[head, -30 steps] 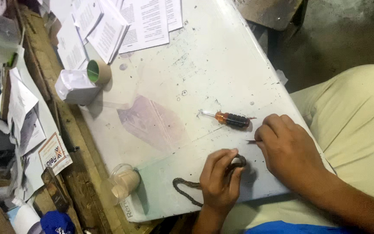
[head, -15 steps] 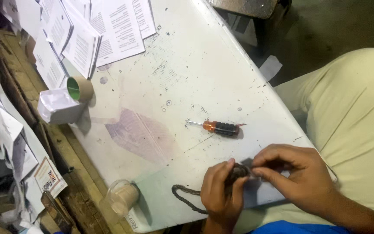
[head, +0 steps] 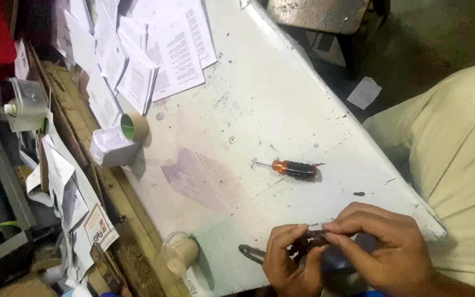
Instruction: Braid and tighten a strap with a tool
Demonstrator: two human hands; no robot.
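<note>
My left hand (head: 288, 261) and my right hand (head: 383, 247) meet at the near edge of the white table (head: 259, 104). Both pinch a small dark part (head: 310, 240) between their fingertips. A dark cord or chain (head: 251, 253) trails from it to the left across the table. What exactly the part is stays hidden by my fingers. A short screwdriver (head: 291, 168) with an orange and black handle lies on the table just beyond my hands, untouched.
Printed paper sheets (head: 155, 55) lie stacked at the far left. A tape roll (head: 134, 126) and a white box (head: 110, 147) sit by the table's left edge. A clear plastic cup (head: 178, 255) lies on its side near the front-left corner. Cluttered shelves stand at left.
My right hand moved from beside the screwdriver over to my left hand, and both now grip the small part. The view shifted; the screwdriver stayed put.
</note>
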